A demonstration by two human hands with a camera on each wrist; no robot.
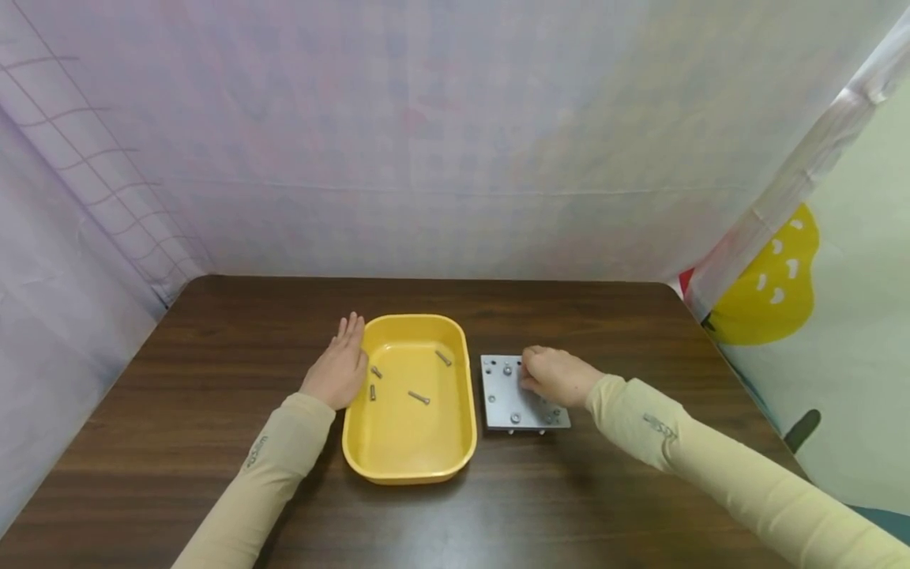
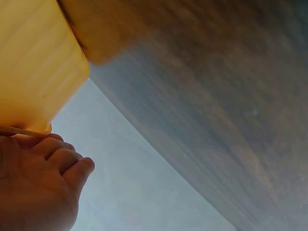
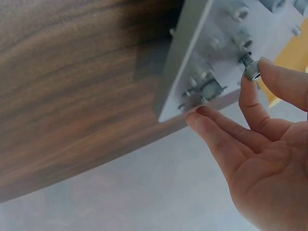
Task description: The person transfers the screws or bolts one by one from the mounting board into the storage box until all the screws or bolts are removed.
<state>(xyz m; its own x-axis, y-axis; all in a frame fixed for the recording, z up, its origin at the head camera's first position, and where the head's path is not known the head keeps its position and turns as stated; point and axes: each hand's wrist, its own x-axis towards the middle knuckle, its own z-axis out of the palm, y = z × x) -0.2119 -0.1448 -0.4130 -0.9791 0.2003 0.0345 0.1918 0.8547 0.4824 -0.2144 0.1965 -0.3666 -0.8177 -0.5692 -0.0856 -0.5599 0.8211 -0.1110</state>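
On the table lies a yellow tray (image 1: 412,476) holding several loose metal screws, among them one screw (image 1: 419,397) near its middle. My left hand (image 1: 337,370) rests against the tray's left rim, its fingers straight in the head view. In the left wrist view, the fingers lie along the tray's outer edge. Right of the tray is a silver metal plate (image 1: 502,401) with several screws standing in its holes. My right hand (image 3: 269,159) pinches a socket-head screw (image 3: 252,73) between thumb and index finger, its threaded end at the plate. The other fingers extend near the plate's edge.
Both things stand on a dark wooden table (image 1: 235,356). A pale curtain (image 1: 426,158) hangs behind the table. At the right hangs another cloth with a yellow shape (image 1: 771,284). Small feet or screw ends (image 1: 542,431) show under the plate's front edge.
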